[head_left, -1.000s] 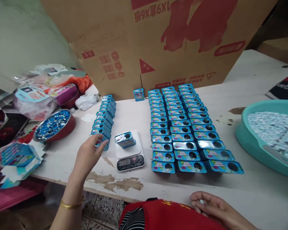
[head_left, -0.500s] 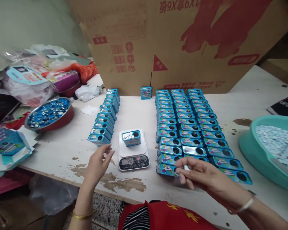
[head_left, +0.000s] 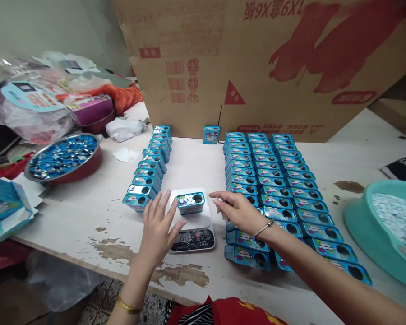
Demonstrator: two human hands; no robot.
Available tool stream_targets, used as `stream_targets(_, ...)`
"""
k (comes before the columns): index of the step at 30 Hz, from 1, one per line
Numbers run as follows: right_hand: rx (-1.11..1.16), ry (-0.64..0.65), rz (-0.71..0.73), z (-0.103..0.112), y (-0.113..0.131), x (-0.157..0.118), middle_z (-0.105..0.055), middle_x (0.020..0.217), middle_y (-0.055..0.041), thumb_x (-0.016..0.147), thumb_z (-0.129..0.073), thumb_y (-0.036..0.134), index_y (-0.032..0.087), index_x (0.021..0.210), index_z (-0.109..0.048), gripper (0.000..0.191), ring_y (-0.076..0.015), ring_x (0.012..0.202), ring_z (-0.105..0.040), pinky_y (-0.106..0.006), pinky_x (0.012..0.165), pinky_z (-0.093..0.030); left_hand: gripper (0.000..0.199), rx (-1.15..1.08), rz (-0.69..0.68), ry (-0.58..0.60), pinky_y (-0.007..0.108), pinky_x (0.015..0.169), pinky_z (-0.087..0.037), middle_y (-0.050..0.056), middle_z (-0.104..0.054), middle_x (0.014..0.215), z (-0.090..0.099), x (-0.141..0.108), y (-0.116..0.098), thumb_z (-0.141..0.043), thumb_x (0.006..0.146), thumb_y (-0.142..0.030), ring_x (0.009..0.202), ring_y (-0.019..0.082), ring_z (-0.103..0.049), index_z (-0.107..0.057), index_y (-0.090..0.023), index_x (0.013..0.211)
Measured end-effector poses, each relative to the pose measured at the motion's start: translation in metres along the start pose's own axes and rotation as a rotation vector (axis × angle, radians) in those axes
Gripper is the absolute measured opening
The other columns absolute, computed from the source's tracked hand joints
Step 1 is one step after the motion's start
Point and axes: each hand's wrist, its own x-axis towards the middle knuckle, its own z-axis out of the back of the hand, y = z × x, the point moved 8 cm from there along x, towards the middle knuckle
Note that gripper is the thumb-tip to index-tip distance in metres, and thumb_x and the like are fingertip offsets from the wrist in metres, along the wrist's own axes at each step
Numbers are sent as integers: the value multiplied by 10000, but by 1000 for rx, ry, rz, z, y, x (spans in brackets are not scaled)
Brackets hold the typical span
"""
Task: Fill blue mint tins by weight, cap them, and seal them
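Note:
A small blue tin (head_left: 190, 209) stands upright on the white kitchen scale (head_left: 203, 222), with white candies (head_left: 189, 198) heaped at its top opening. The scale's display seems to read 1549. My left hand (head_left: 158, 228) is just left of the tin, its fingers spread and holding nothing; part of the scale is behind it. From the right, my right hand (head_left: 240, 210) is beside the tin with thumb and forefinger pinched on a white candy (head_left: 219, 199), mostly covered by the fingers. My right forearm hides some of the tins below it.
Three rows of blue tins (head_left: 269, 174) stand right of the scale, and one row (head_left: 149, 174) stands left. A turquoise tub (head_left: 362, 225) of white candies is far right. A bowl (head_left: 88, 167) of blue pieces sits left. A big cardboard box (head_left: 196, 40) blocks the back.
My right hand has moved left and up from over the tin rows to beside the scale, still pinching the candy. My left hand has come right toward the tin, fingers spreading wider.

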Motion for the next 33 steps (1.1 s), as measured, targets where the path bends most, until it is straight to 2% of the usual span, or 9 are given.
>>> stream_targets(4,-122,5,60,-8,-5,6,-536,626,-2,848,-473,261,76,1207,-594,422,-103,518,-421,-224,469,-345,540,43,-1,24,536,1118,-230,140,-368,1478,-6,8,-5,-543,891,-375,1417,300,-229,-385,-210,1379)
stream_targets(11,-110,85,107,-22,-6,10,-510,621,6,880,-456,274,99,1103,-641,339,-110,559,-422,-229,519,-341,494,12,-62,111,589,1131,-184,134,-329,1501,-22,31,-27,-499,908,-385,1431,310,-184,-404,-207,1359)
stream_targets(16,-39,86,97,-19,-8,9,-527,636,1,876,-470,271,98,1112,-638,337,-117,589,-459,-239,552,-357,448,-26,-134,113,569,1142,-163,138,-361,1483,-26,38,-37,-449,936,-320,1428,290,-204,-382,-196,1362)
stream_targets(19,48,48,44,-9,-6,0,-530,641,9,858,-521,301,101,1186,-593,392,-113,580,-463,-236,540,-358,534,-50,-73,121,539,1104,-249,161,-439,1415,-24,40,-25,-496,911,-385,1355,308,-347,-348,-187,1384)
stream_targets(22,233,91,-19,-1,-1,-16,-512,614,32,831,-568,402,110,1132,-586,419,-80,480,-407,-216,464,-307,438,-89,-17,212,438,916,-425,125,-616,1138,-32,50,-7,-513,894,-435,1075,278,-569,-470,-195,1257)
stream_targets(24,390,148,-71,2,1,-29,-523,614,37,809,-587,490,125,1039,-586,431,-52,416,-371,-202,418,-256,340,-125,-18,253,382,812,-447,85,-636,1003,-42,71,6,-512,893,-440,942,248,-598,-526,-207,1139)
stream_targets(26,529,151,-127,12,-1,-43,-544,629,30,784,-617,541,137,972,-579,448,-33,387,-362,-190,392,-205,312,-141,-29,247,365,794,-441,76,-629,980,-56,107,18,-537,878,-441,921,243,-592,-539,-206,1083)
stream_targets(30,688,-11,-200,49,-17,-72,-564,647,21,758,-687,527,150,930,-613,421,-6,389,-348,-167,386,-168,290,-87,-78,292,342,813,-423,80,-626,1010,-105,202,34,-588,845,-373,957,240,-577,-557,-190,1067)
stream_targets(33,760,-157,-297,80,-45,-98,-577,651,13,712,-737,535,179,908,-667,413,-16,422,-397,-145,402,-280,281,-6,-96,367,333,813,-407,86,-626,1048,-152,263,40,-601,829,-326,975,238,-571,-574,-185,1071)
